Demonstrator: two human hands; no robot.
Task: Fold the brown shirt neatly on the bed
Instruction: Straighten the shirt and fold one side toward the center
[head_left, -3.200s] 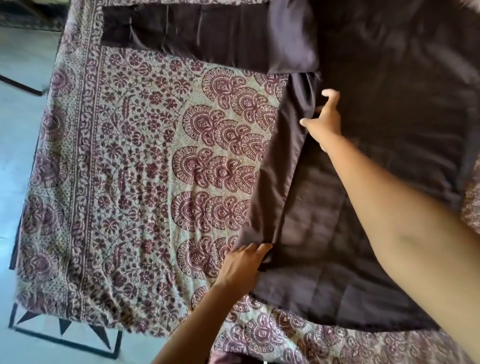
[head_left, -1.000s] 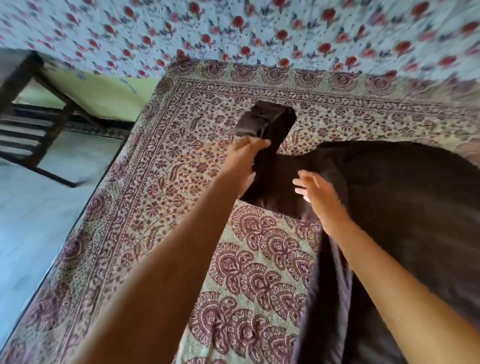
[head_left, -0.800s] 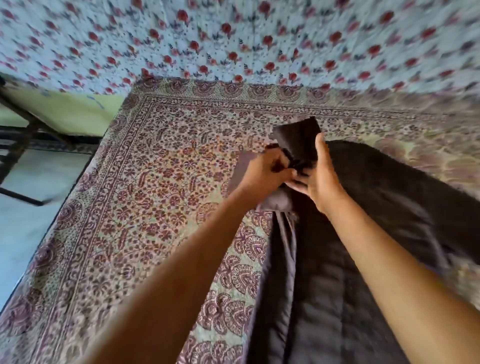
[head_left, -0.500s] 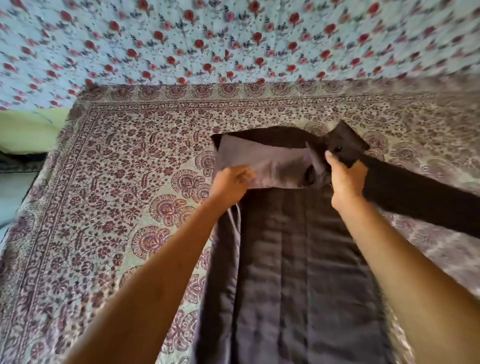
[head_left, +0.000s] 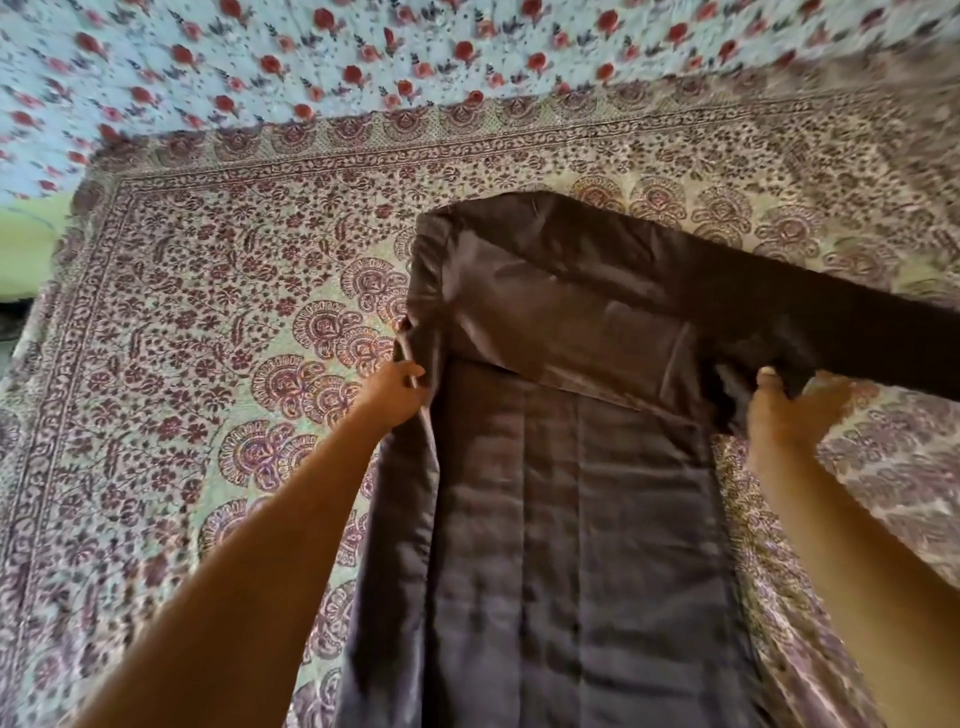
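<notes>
The brown shirt (head_left: 566, 519) lies lengthwise on the patterned bed cover (head_left: 208, 364), its body running from the near edge toward the far end. One sleeve is folded across the upper part, and the other sleeve stretches off to the right. My left hand (head_left: 395, 387) pinches the shirt's left edge by the shoulder. My right hand (head_left: 789, 410) grips the shirt's right side where the outstretched sleeve starts.
A light blue cloth with red flowers (head_left: 415, 52) covers the far end beyond the bed cover. A green surface (head_left: 26, 244) shows past the bed's left edge. The bed cover lies bare to the left of the shirt.
The left sleeve has been laid across the shirt's top. My hands have spread apart to the shirt's two sides, and the view has shifted so the shirt sits more central.
</notes>
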